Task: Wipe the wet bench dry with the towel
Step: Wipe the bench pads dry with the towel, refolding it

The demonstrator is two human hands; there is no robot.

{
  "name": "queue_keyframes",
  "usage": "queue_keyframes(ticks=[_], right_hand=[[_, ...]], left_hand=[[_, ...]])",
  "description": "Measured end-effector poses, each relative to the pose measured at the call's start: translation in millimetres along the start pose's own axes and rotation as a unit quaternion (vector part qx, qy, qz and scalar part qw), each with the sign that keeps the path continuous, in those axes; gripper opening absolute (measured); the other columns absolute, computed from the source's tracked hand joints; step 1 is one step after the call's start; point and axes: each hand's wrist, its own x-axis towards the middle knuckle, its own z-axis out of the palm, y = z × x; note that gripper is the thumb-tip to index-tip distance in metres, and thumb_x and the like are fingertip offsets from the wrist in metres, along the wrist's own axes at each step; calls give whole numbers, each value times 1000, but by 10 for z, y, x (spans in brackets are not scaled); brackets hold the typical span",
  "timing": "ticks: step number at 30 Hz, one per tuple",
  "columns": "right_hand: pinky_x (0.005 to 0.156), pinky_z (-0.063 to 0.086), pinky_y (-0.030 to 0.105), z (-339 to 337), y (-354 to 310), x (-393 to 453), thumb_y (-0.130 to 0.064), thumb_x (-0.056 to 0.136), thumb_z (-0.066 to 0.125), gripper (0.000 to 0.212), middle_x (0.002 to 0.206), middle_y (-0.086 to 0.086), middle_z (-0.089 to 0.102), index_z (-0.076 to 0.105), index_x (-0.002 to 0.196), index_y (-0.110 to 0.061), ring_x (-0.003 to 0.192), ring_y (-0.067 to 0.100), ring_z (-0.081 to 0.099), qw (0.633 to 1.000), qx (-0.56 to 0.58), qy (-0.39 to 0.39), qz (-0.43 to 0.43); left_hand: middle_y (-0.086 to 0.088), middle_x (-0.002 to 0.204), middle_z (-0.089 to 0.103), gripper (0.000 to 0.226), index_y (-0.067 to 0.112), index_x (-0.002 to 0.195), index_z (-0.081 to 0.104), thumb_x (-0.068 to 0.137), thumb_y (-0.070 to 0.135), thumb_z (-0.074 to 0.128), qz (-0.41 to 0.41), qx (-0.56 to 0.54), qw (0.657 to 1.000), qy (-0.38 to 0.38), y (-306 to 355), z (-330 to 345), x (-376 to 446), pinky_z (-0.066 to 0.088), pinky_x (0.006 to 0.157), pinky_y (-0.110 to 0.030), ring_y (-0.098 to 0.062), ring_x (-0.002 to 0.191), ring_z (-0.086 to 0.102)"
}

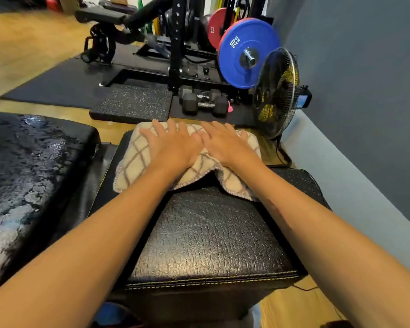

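Both hands, left hand [173, 143] and right hand [225, 144], press flat, fingers spread, on the towel [133, 159] at the bench's [211, 233] far end (better to drag nearward with steady pressure).

2 bare forearms, no sleeves, left hand [175, 143], right hand [227, 144]

Both hands [200, 144] flat (fingers straight), arms outstretched.

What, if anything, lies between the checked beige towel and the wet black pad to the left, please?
Nothing visible lies on top. Only the gap between the pads separates the checked beige towel, under both hands, from the wet black pad.
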Motion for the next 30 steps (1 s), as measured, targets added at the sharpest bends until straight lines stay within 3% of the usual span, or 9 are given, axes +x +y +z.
queue_keyframes(ticks=[4, 8, 19, 21, 23, 26, 28, 30], right_hand=[[114, 8, 64, -18, -16, -33, -44, 103, 14, 55, 161, 2, 25, 23, 154, -30, 148, 33, 16, 1000, -6, -4, 14], [117, -1, 62, -12, -86, -241, -49, 102, 12, 58, 167, 1, 2, 11, 158, -33, 152, 32, -2, 999, -35, -33, 16], [120, -12, 53, 34, -451, -1787, -61, 100, 8, 65, 164, -6, -19, -7, 157, -35, 151, 21, -21, 994, -30, -70, -73], [121, -12, 49, -29, -421, -1961, -61, 100, 14, 65, 165, -7, -15, -3, 158, -36, 151, 17, -19, 990, -9, -81, -113], [123, -9, 40, -110, -297, -2132, -53, 104, 24, 57, 166, -9, 6, 14, 157, -36, 151, 5, -6, 981, 75, -69, -162], [125, 9, 38, -139, 85, -2446, -37, 98, 30, 49, 155, -18, 32, 43, 145, -35, 145, -8, 16, 966, 137, 19, -216], [122, 14, 38, -75, 350, -2641, -25, 86, 36, 56, 153, -20, 35, 48, 140, -34, 145, -6, 22, 962, 116, 65, -238], [122, 12, 39, -3, 502, -2769, -16, 79, 42, 68, 159, -14, 31, 44, 147, -26, 149, 6, 23, 956, 104, 75, -263]], left_hand=[[-6, 163, 6, 65, 19, 155, 12, 99, 49, 6, 5, -3, 1000, -2, 8, -31, -56, -1, 114, -64, -40, 148, -1], [-3, 164, 0, 63, 22, 156, 9, 99, 49, 8, 26, -33, 999, -4, -83, -51, -294, -4, 115, -63, -37, 148, -6], [8, 162, -13, 69, 34, 154, -2, 93, 66, 8, 55, -73, 995, -41, -728, -168, -1908, -2, 119, -52, -23, 149, -15], [13, 159, -20, 82, 38, 152, -9, 79, 75, -5, 89, -68, 992, -53, -871, -161, -2106, -6, 120, -47, -18, 148, -20], [20, 156, -20, 87, 44, 149, -10, 70, 78, -9, 148, -87, 984, -53, -1109, -176, -2201, -6, 121, -39, -10, 147, -20], [24, 158, 4, 71, 42, 149, 15, 84, 71, 9, 233, -167, 958, -26, -1502, -240, -2241, 4, 121, -22, 2, 147, 1], [25, 156, 16, 59, 39, 147, 27, 91, 55, 24, 264, -177, 948, 5, -1699, -236, -2269, 6, 115, -10, 6, 144, 14], [22, 158, 15, 62, 36, 150, 27, 91, 53, 36, 293, -149, 944, 26, -1782, -194, -2309, 5, 114, -8, 4, 144, 14]])
